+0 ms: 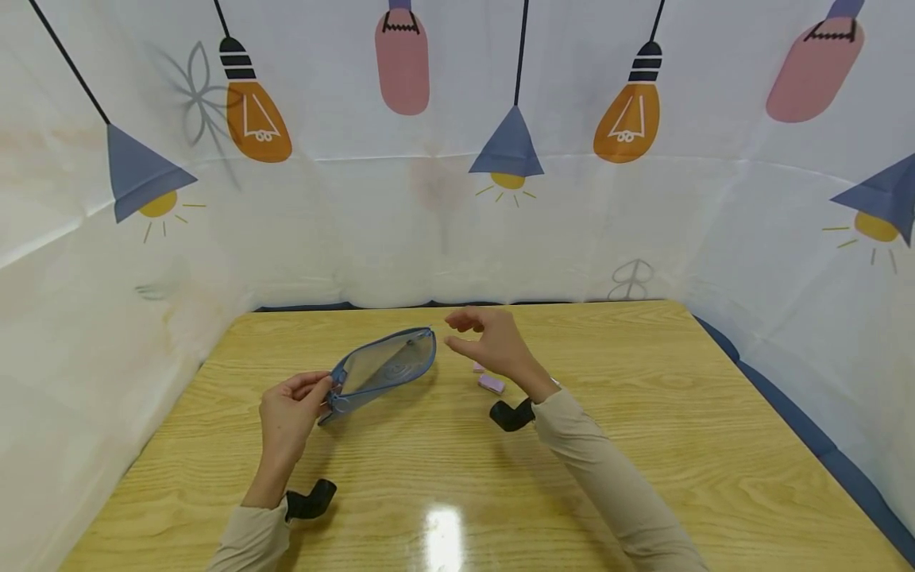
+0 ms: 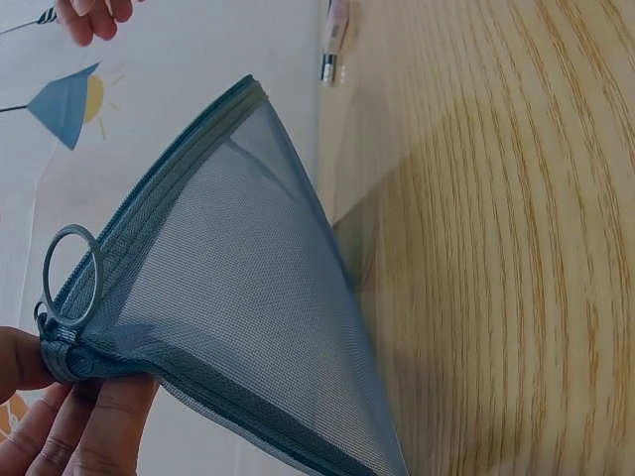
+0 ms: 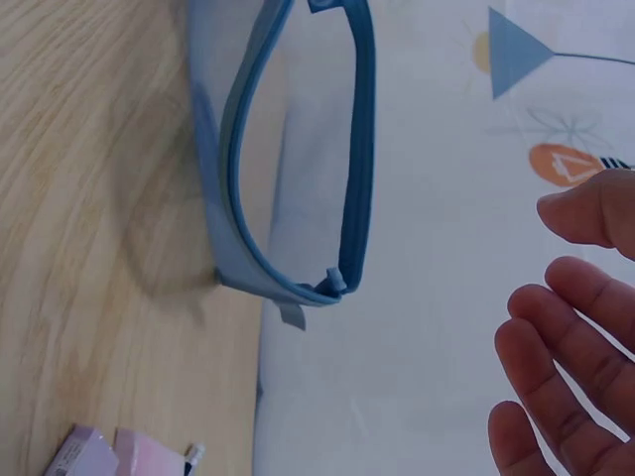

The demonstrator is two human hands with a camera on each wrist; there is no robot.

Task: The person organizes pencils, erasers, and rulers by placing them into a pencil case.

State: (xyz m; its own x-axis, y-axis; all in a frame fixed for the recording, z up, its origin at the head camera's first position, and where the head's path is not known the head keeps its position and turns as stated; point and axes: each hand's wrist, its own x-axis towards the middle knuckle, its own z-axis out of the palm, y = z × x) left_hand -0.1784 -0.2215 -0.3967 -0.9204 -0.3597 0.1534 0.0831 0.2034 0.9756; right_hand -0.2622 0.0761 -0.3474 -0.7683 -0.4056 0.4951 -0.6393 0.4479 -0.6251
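Note:
A blue mesh zipper pouch (image 1: 389, 361) is held tilted over the left part of the table, its zipped mouth gaping open. My left hand (image 1: 291, 409) pinches the pouch's near corner, beside the zipper pull ring (image 2: 72, 278), between thumb and fingers. Off the pouch's far right end, my right hand (image 1: 493, 342) hovers with relaxed, spread fingers, touching nothing. In the right wrist view a gap separates those fingertips (image 3: 511, 342) from the pouch rim. On the table under my right hand lie a small purple block (image 1: 491, 384) and a pink block (image 3: 144, 453), perhaps erasers.
A small white-and-black item (image 3: 193, 457), partly hidden, lies by the blocks. Black curved devices (image 1: 310, 500) sit at both wrists. The wooden table (image 1: 643, 492) reaches back to a white patterned curtain (image 1: 343, 230) that surrounds it on three sides.

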